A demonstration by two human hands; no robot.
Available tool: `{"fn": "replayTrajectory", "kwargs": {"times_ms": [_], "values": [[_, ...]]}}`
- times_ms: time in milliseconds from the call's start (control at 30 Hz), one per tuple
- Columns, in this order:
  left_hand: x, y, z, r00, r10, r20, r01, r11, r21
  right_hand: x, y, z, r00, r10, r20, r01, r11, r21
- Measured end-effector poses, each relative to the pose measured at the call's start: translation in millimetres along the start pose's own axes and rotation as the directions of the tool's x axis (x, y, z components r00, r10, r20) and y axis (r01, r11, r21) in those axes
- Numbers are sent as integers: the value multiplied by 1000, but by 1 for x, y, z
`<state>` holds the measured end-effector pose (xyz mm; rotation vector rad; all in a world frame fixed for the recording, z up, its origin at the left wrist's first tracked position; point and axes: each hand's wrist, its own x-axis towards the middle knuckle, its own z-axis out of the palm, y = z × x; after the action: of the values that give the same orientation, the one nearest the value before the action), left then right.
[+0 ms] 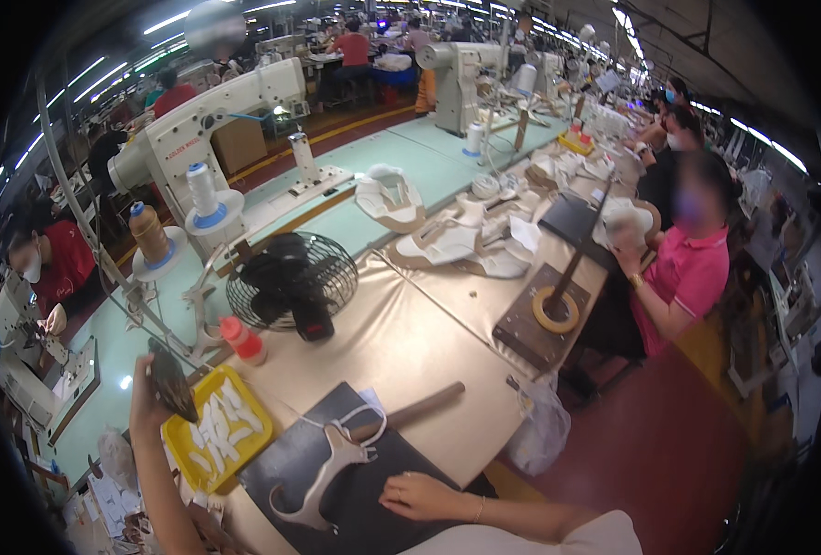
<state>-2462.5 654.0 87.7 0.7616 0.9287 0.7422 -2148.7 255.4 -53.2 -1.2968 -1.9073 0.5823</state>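
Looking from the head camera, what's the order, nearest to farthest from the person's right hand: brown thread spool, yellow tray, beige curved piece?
From the right hand:
1. Beige curved piece: just left of it, on the black board.
2. Yellow tray: farther left, beyond the board.
3. Brown thread spool: far left, beyond the tray.

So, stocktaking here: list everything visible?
Sewing machines: several, white, beyond
Thread cones: several, white/brown, beside machines
Desk fan: one, black, centre
Bottle: one, red, beside fan
Trays: two, yellow, near and far
Strips: many, white, in near tray
Mat: one, black, front
Strap piece: one, beige, on mat
Bar: one, brown, mat edge
Shoe uppers: several, white/tan, beyond fan
People: several, some in red or pink, around
Left hand: one, bare, gripping dark object
Right hand: one, bare, over mat
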Motion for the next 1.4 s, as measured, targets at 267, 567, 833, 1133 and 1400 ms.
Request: {"fn": "replayTrajectory", "kwargs": {"times_ms": [267,567,833,1133,1400], "values": [[-190,-141,133,930,294,222,-367,682,633,27,-76,-30,997,73,-35,-44,854,518],[-246,-249,269,809,-33,587,-465,575,673,-134,-94,-129,832,548,-83,-501,808,310],[-223,-277,298,757,-330,564,-536,180,825,-340,-46,-121,320,927,198,-906,360,-224],[-226,-286,301,786,-478,391,-402,85,912,-370,103,62,211,966,149,-873,255,-415],[-236,-298,261,853,-496,165,-69,207,976,-345,160,116,164,953,257,-874,261,-410]]}}
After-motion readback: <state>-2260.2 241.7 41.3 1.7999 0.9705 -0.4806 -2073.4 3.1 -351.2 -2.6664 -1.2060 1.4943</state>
